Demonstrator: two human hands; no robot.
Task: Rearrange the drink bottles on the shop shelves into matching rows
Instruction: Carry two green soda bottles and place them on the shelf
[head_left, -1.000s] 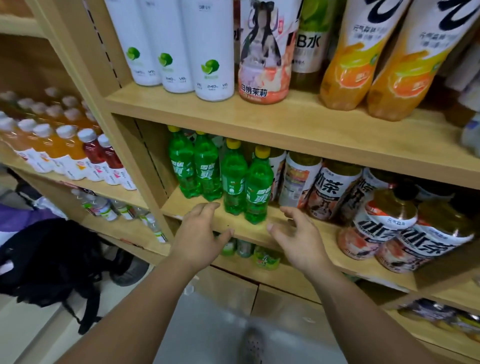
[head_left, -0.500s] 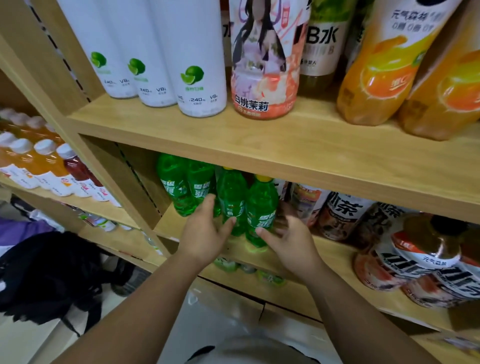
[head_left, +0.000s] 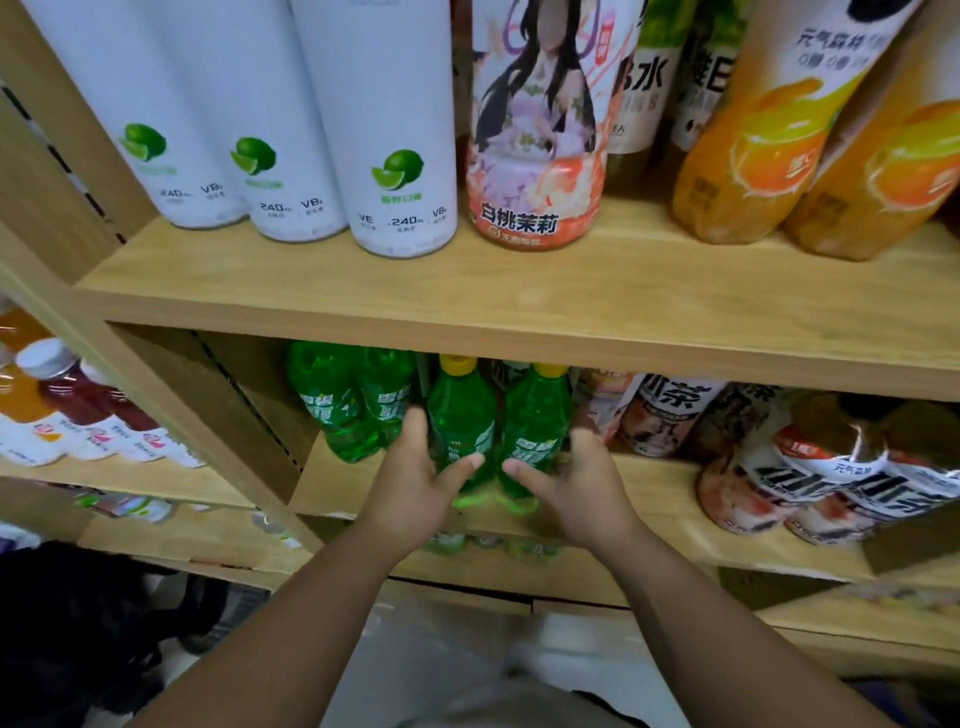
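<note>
A: How are the hands placed?

B: The left hand (head_left: 415, 486) is wrapped around one yellow-capped green bottle (head_left: 460, 423); the right hand (head_left: 574, 480) is curled around its twin (head_left: 535, 421).

A: Surfaces and room?

B: Glossy ribbed plastic is seen on a pale wooden shelf (head_left: 660, 480), near its front edge. Two more green bottles (head_left: 353, 410) are crowded left, tea bottles (head_left: 660, 415) right.

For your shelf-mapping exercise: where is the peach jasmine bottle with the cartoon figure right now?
The peach jasmine bottle stands on the upper shelf, centre of the head view, between the white lime bottles and the orange drink bottles.
</note>
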